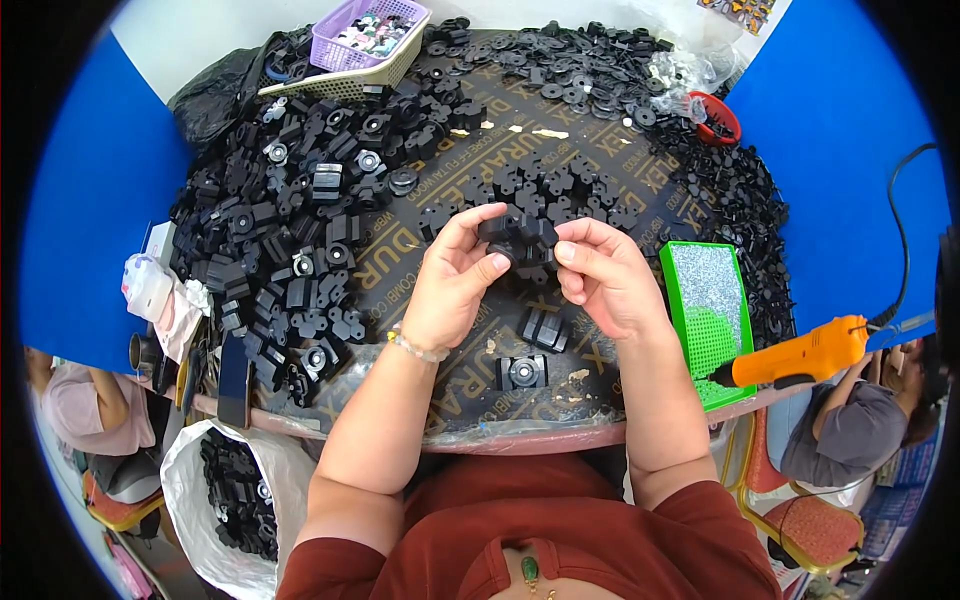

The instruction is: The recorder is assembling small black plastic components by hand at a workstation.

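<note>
Over the middle of the table I hold a black plastic part (515,240) with notched edges, partly covered by fingers. My left hand (455,285) is closed on its left side, thumb in front and fingers behind. My right hand (608,275) pinches its right side between thumb and forefinger. Whether it is one piece or two fitted together I cannot tell. Nearer to me lie a black block-shaped part (545,330) and another with a round silver-ringed centre (523,373). Flat black notched plates (575,190) are spread just beyond my hands.
Black housings (240,220) heap up at left; black discs (560,70) and small black parts (740,200) lie far and right. A green tray (703,330) stands beside an orange electric screwdriver (800,353). Baskets (345,80), a red bowl (718,118) and a white sack (190,480) surround the workspace.
</note>
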`<state>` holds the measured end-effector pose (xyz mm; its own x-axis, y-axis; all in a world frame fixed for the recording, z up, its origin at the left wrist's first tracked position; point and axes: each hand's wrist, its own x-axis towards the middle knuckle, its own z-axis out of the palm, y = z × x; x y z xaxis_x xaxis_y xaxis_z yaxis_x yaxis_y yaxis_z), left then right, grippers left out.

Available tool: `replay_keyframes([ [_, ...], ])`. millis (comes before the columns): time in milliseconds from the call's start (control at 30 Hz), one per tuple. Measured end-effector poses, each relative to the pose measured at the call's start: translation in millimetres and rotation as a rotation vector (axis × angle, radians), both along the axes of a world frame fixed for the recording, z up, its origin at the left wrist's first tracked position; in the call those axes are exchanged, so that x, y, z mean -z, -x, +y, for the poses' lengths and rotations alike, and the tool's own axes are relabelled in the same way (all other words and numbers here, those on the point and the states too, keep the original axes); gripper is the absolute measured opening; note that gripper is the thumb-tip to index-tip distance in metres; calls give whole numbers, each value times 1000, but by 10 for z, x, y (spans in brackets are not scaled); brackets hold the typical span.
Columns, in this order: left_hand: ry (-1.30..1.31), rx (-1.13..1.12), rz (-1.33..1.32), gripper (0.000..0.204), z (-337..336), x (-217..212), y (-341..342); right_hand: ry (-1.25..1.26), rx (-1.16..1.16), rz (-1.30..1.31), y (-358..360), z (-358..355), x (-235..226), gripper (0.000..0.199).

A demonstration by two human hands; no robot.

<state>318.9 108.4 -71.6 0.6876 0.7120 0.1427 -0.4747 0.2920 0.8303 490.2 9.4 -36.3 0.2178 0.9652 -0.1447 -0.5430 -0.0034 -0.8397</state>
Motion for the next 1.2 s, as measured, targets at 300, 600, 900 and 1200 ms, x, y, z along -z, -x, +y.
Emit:
replay_keyframes([
  [300, -175, -8, 9, 66, 18, 3, -2, 46, 93, -544, 74, 15, -49, 31],
  [600, -920, -323, 232, 88, -110, 54, -61, -46, 81, -1195, 126, -160, -228, 35],
  [900, -1110, -95, 615, 53, -349, -715, 256, 454, 550, -1652, -541, -514, 119, 29],
  [1200, -1470, -688, 1647, 39, 1402, -451, 430, 517, 381, -1616, -577, -266, 156, 40],
])
